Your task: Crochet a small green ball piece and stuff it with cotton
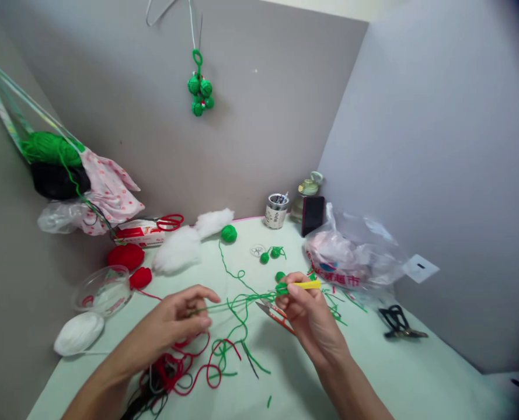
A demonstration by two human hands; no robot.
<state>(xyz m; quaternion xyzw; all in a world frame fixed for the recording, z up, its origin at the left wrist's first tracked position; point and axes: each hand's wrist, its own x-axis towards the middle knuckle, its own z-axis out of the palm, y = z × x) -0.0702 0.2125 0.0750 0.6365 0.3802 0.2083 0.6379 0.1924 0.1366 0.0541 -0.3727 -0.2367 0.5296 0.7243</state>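
My right hand (306, 303) pinches a crochet hook with a yellow handle (308, 285). A small piece of green crochet work (281, 289) sits at its fingertips; the hook's tip is hidden there. Green yarn (228, 304) stretches from it to my left hand (183, 315), whose curled fingers hold the strands. Below my right hand lie thread snips (277, 315) with orange handles, partly covered by the hand. A small green ball (280, 277) is just behind my right fingers. Loose green yarn ends (241, 344) are tangled on the table between my hands.
Red yarn (213, 373) loops beside my left forearm. Farther back are a green yarn ball (228, 234), white stuffing (178, 251), two green balls (270, 255) and a pen cup (277, 213). A plastic bag (355, 251) and black clips (400, 322) lie at right.
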